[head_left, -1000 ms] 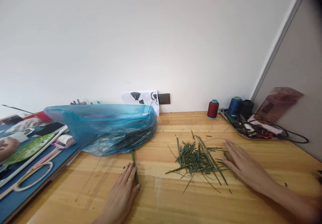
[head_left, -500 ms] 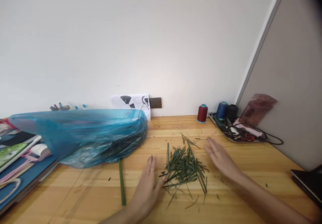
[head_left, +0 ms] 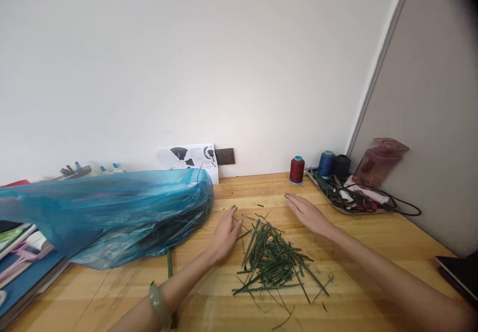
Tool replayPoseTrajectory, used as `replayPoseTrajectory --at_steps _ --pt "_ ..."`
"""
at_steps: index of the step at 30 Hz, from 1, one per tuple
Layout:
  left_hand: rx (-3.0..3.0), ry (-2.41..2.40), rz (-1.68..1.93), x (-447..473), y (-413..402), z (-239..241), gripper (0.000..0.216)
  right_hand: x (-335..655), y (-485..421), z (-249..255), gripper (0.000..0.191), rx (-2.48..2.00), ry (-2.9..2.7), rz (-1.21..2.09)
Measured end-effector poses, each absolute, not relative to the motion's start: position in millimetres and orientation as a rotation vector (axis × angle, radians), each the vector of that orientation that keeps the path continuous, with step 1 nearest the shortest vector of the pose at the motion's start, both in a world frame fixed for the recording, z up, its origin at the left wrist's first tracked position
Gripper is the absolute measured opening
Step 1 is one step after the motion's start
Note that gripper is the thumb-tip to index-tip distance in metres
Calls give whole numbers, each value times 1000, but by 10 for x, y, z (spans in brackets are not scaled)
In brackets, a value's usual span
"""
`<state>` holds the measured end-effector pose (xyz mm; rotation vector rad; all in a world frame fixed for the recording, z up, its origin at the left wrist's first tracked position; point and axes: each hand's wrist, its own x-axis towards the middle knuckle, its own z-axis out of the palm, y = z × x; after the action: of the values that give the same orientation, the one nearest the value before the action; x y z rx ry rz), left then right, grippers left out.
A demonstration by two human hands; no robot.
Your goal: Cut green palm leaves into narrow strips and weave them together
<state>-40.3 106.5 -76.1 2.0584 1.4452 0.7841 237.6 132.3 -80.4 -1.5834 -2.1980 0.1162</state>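
Observation:
A loose pile of cut green leaf strips [head_left: 274, 257] lies on the wooden table [head_left: 224, 307]. At the pile's upper left, my left hand [head_left: 224, 232] rests low over the wood, fingers stretched out, near a few stray strips. My right hand [head_left: 306, 213] is beyond the pile's upper right, fingers extended, holding nothing. Partly behind my left forearm, a long green stalk [head_left: 170, 262] sticks out from under a blue plastic bag [head_left: 123, 212]. Dark green leaves show through the bag's film.
At the back stand a dark red thread spool [head_left: 297, 170] and a blue spool [head_left: 326, 164]. A tray of tools [head_left: 351, 205] with a black cable sits at the right. A printed sheet [head_left: 190, 158] leans on the wall. A dark flat object [head_left: 457, 275] lies at the right edge.
Both hands have moved away from me, toward the back of the table. The strip pile is nearer to me and slightly reshaped. The view has shifted a little.

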Motion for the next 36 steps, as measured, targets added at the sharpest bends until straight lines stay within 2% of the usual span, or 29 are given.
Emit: replayPoseTrajectory --at_steps 4,10,14,18,22,31,33,36 --pt "2074 1420 765 -165 1379 -798 60 2231 1490 -871 45 -1624 -2261 80" --pt "2107 1291 695 -141 1161 -829 60 2047 1052 -849 43 -1531 -2456 1" --pt "2077 1370 721 -301 1090 -831 62 2423 1134 -721 43 -1876 -2204 -211" --pt "2166 1287 633 -241 985 -858 59 2794 1577 -602 33 -2126 -2032 -352" --pt "2213 1233 619 -204 825 -814 52 2967 1976 -518 24 -2312 -2002 -317" --pt "2238 1255 490 -469 694 -777 38 3139 2128 -402 23 -2461 -2032 -37" --pt "2292 1239 414 -473 659 -811 42 3179 2072 -304 22 -2444 -2009 -21" --pt "2371 1197 254 -433 584 -836 64 3277 2019 -38 23 -2393 -1927 -35"
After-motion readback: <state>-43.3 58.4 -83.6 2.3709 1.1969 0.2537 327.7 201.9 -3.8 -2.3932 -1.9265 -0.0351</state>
